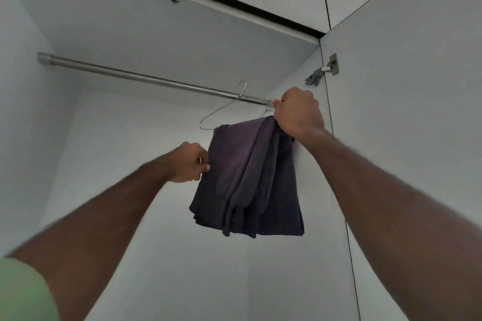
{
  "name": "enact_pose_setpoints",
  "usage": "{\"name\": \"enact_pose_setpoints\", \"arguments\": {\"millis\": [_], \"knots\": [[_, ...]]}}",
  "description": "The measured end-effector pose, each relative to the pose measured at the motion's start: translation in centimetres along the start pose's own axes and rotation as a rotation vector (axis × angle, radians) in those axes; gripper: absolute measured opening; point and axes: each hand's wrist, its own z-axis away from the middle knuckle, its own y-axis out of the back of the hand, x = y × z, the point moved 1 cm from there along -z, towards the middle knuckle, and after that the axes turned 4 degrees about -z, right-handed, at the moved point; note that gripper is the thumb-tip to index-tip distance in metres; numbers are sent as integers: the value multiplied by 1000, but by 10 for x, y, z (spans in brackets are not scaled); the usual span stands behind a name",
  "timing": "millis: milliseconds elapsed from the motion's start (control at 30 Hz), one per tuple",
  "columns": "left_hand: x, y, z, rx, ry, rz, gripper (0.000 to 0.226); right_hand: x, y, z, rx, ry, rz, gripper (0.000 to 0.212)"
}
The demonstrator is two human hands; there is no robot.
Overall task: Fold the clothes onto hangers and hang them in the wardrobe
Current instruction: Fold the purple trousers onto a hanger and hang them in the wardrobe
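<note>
A: What is the right hand [298,112] doing?

B: Its fingers are curled tight round the right end of a thin wire hanger [221,109], bunching the top of the dark garment [247,177] with it. That fist sits right against the right end of the wardrobe rail [146,77].

A: And the left hand [189,163]?

B: It is lower, below the rail, with thumb and fingers pinching the garment's left edge.

A: Where is the garment itself?

B: Folded over the hanger's lower bar, hanging in dark purple-grey layers below the rail's right end. The hanger is tilted, its hook poking up just in front of the rail; I cannot tell whether the hook is over it.

A: Anything else around the rail?

B: A metal door hinge [323,70] is fixed beyond its right end, on the open white door [404,86]. A green sleeve [23,292] shows far below the rail's left end.
</note>
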Motion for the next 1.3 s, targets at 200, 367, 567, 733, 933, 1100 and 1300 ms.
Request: {"name": "enact_pose_setpoints", "arguments": {"millis": [200, 367, 567, 733, 933, 1100, 1300], "knots": [[-30, -26, -79, 69, -18, 43, 23, 16, -64, -67, 1, -28, 6, 28], [-49, -50, -126, 115, -60, 37, 25, 29, -102, -96, 31, -40, 19, 28], [-67, -74, -164, 111, -105, -2, 27, 40, -126, -118, 58, -62, 51, 29], [-71, -79, -181, 151, -114, 21, 31, 46, -132, -131, 77, -65, 82, 28], [-70, -91, -188, 133, -139, 37, 31, 50, -138, -134, 82, -90, 133, 29], [-73, -98, -188, 111, -151, 46, 22, 53, -143, -132, 71, -120, 203, 29], [-73, -101, -186, 111, -151, 62, 21, 57, -144, -131, 74, -136, 228, 29]]}}
